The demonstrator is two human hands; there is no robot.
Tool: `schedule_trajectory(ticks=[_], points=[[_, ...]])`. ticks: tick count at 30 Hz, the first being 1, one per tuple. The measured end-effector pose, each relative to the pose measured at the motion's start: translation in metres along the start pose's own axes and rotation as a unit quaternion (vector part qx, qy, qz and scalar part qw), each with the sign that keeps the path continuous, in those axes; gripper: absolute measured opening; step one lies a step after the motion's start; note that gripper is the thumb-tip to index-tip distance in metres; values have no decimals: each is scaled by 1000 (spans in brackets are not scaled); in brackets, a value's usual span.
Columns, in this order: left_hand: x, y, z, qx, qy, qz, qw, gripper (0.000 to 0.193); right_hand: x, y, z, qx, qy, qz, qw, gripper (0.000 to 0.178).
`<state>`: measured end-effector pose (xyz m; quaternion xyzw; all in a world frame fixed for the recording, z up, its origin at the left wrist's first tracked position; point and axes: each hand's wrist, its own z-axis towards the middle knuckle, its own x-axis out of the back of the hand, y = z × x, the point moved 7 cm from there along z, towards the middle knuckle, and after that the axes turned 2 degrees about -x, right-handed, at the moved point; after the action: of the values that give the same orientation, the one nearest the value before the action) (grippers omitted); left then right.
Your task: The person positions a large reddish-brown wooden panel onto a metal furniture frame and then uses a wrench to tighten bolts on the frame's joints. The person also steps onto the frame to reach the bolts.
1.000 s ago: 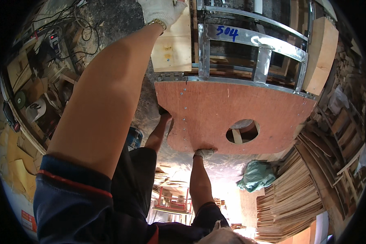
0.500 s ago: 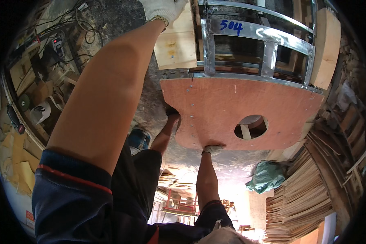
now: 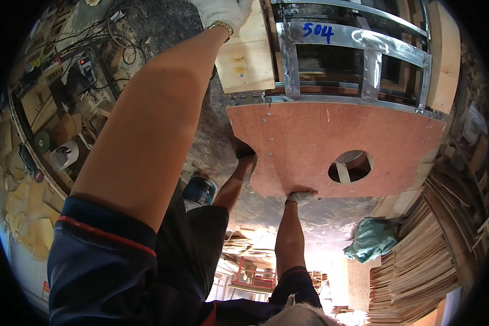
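My left hand [image 3: 221, 13], in a white work glove with a metal-band watch at the wrist, rests on a pale wooden board [image 3: 246, 65]. The picture's top edge cuts off its fingers. Lower down, my right hand [image 3: 301, 198], also gloved, grips the near edge of a reddish-brown plywood panel [image 3: 304, 141]. This panel has curved edges, a round hole right of its middle, and a row of small metal fasteners along its left side. Its far edge meets a shiny metal frame [image 3: 358, 41] with blue handwriting on it.
Cables and a power strip [image 3: 85, 66] lie at the left among wood scraps. A dark bucket [image 3: 198, 190] stands by my leg. A green bag [image 3: 370, 239] and a tall stack of thin wood sheets [image 3: 418, 266] are at the lower right. A thick timber [image 3: 444, 60] flanks the metal frame.
The whole scene has shifted slightly rightward in view. Both hands keep their places, the left on the board and the right on the panel's edge.
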<state>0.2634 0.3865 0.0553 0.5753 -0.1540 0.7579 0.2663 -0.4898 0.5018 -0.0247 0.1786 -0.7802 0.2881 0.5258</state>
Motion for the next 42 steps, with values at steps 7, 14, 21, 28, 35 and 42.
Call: schedule_trajectory(ticks=[7, 14, 21, 28, 35, 42], points=[[-2, 0, -3, -11, 12, -9, 1000, 70, -11, 5, -8, -125, -37, 141, 982, 91], [-4, -1, -1, -1, -3, -9, 1000, 70, -5, -6, -12, -119, -85, 87, 985, 81], [-2, -1, -1, 13, -7, -10, 1000, 70, 30, -129, -28, 207, 76, -122, 968, 80], [0, -1, -1, 24, -30, -6, 999, 70, -23, -391, -29, 599, 22, -18, 801, 72], [-4, -5, -6, 24, -8, -16, 1000, 70, -70, -498, 19, 527, 122, -97, 835, 84], [-1, -7, -7, 29, 12, -23, 999, 68, -90, -489, 49, 448, 101, -156, 875, 85]])
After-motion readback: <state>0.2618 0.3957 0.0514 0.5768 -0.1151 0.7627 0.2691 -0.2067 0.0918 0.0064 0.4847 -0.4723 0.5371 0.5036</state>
